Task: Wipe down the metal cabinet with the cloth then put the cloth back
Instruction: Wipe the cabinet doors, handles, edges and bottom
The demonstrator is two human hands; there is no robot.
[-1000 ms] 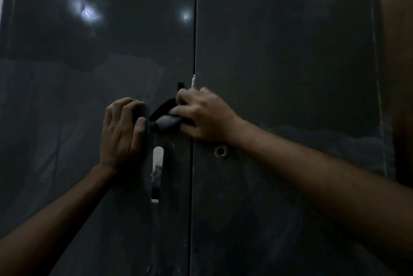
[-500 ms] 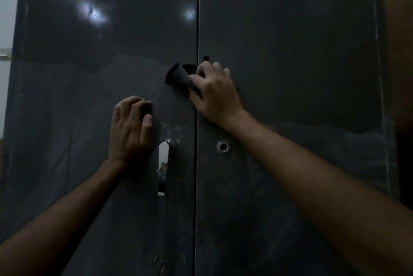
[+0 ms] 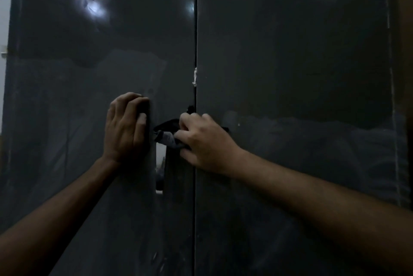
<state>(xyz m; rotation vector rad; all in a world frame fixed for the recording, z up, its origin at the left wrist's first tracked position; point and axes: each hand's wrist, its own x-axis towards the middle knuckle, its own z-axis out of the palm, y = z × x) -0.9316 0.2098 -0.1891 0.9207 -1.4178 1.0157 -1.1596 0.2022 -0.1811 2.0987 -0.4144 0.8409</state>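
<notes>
A dark metal cabinet [image 3: 290,74] with two shut doors fills the view, its centre seam running top to bottom. My right hand [image 3: 205,144] grips a dark bunched cloth [image 3: 167,134] and presses it on the left door just beside the seam, over the top of the pale door handle [image 3: 159,164]. My left hand [image 3: 127,128] rests against the left door a little left of the cloth, fingers bent with the tips on the metal. It holds nothing.
A white speck [image 3: 194,77] sticks to the seam above the hands. A pale wall strip [image 3: 4,30] shows past the cabinet's left edge, and a brown surface [image 3: 405,52] borders the right edge. Light reflections glare on the upper left door.
My right hand has brought the cloth down from above the handle, back onto the handle's top. The left hand has stayed pressed on the left door.
</notes>
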